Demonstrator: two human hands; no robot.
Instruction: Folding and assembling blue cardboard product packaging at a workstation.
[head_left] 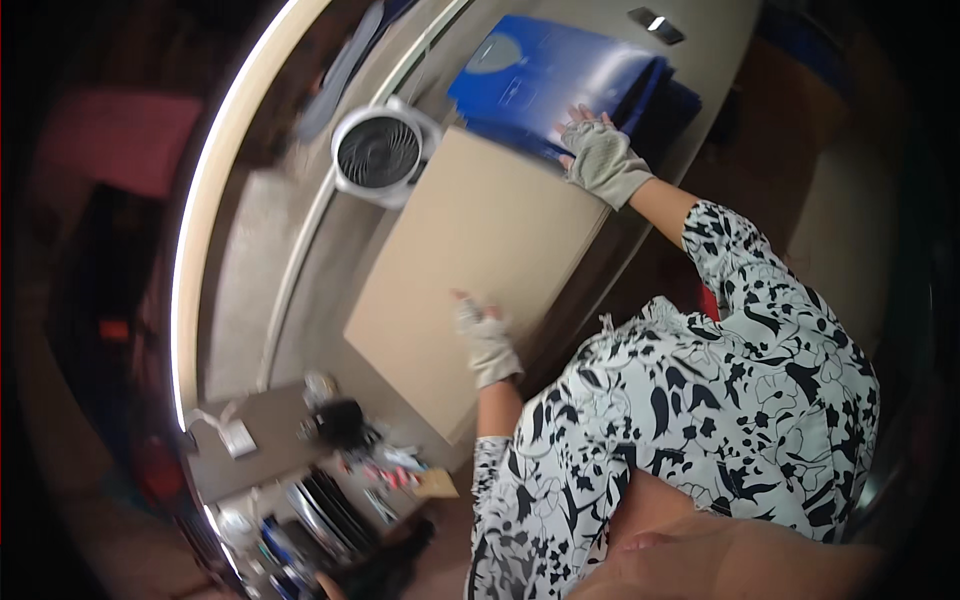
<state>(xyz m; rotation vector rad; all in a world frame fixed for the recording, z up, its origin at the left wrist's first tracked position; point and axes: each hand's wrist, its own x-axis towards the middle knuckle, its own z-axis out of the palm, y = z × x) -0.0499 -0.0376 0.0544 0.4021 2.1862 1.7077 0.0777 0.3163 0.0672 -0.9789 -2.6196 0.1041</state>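
Observation:
A large stack of flat beige boards (470,235), perhaps cardboard, lies on the table in front of me. My left hand (488,340), in a grey fingerless glove, rests on or just over the near part of the top board. Its fingers are stretched out and a little blurred, and they hold nothing. Farther right, a pile of glossy blue printed sheets or folders (560,75) lies beside the boards. My right hand (602,158), gloved the same way, is at the pile's near edge where it meets the boards. Those fingers are spread apart.
A white fan (380,152) with a dark grille stands against the boards' far side. A small dark shiny object (656,25) lies beyond the blue pile. At lower left, a cluttered surface (270,440) carries a black item (345,425), small tools and upright dark folders (335,510).

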